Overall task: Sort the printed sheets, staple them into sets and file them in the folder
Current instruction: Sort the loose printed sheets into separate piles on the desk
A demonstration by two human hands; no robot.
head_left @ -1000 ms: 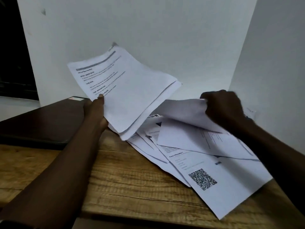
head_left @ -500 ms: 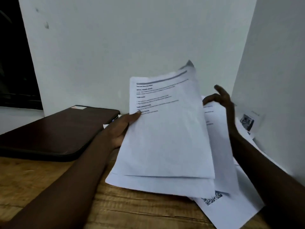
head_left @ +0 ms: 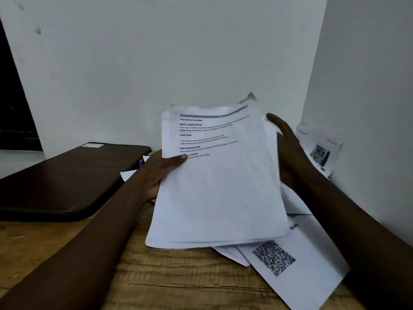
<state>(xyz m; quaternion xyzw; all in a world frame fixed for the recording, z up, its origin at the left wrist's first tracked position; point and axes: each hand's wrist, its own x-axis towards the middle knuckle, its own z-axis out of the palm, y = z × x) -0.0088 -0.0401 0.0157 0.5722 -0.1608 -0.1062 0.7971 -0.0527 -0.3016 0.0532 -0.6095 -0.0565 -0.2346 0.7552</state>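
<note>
- Table (head_left: 156, 285), wooden, is filling the near field; bare grain is showing at the front edge.
- QR sheet (head_left: 297, 276) is lying flat on the table at near right, code facing up, its upper part going under the stack.
- More loose sheets (head_left: 232, 253) are poking out from beneath the stack just left of the QR sheet; how many, cannot tell.
- Stack (head_left: 219, 193) of printed sheets is being held tilted above the loose ones, text side towards the camera. Headings are reading "TASK GOAL" and "TASK DESCRIPTION"; finer print is too blurred to read. Edges are sitting uneven, several sheets fanned at the bottom and right.
- Left hand (head_left: 156, 173) is gripping the stack at its left edge, thumb pressing on the front face, fingers hidden behind the paper.
- Right hand (head_left: 290, 153) is standing flat and unclenched against the stack's right edge, fingers straight and pointing up; whether it is pinching any sheet, cannot tell.
- Folder (head_left: 67, 177), dark and closed, is lying flat on the table at left, well clear of the stack. Contents are not visible. A small white paper corner is showing beside its right end.
- Photo sheet (head_left: 319, 151) is leaning curled in the far right corner, behind the right hand.
- Wall (head_left: 178, 52), white, is closing off the back and right side.
</note>
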